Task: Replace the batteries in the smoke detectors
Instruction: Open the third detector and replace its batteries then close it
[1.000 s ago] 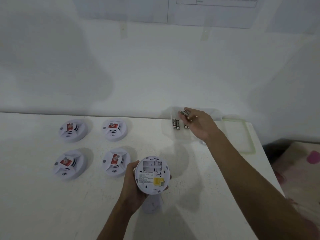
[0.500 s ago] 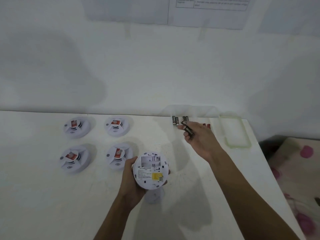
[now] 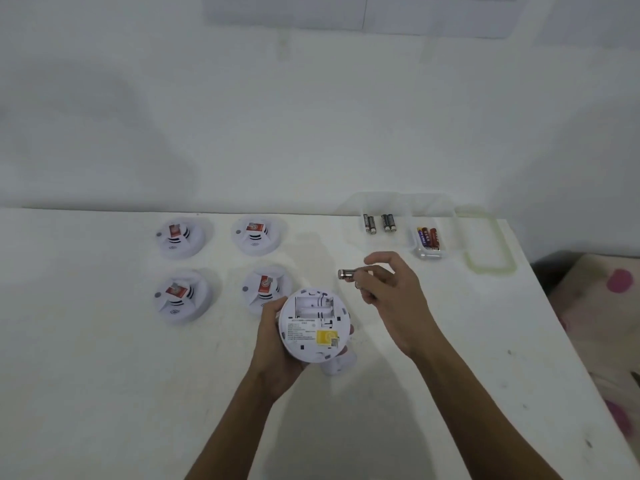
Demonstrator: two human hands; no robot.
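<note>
Head view: a person is working at a white table (image 3: 104, 375). The left hand (image 3: 273, 344) is gripping a smoke detector (image 3: 313, 327) by its rim, fingers curled round the edge, and is holding it back-side up just above the table. Its battery bay is lying open and bare, with a yellow label below it.

The right hand (image 3: 391, 299) is pinching one battery (image 3: 348, 274) between thumb and fingertips, metal end pointing left, just beyond the detector and apart from it.

Four more detectors (image 3: 180, 294) are sitting face up in a square at left. A clear container (image 3: 346, 230) at the far edge is holding dark batteries (image 3: 369, 223), with red and purple batteries (image 3: 429, 237) at its right end. A green-rimmed lid (image 3: 488, 268) is lying beside it.

A small white piece (image 3: 337, 367) is lying under the held detector, possibly a cover; it is too blurred to confirm.
</note>
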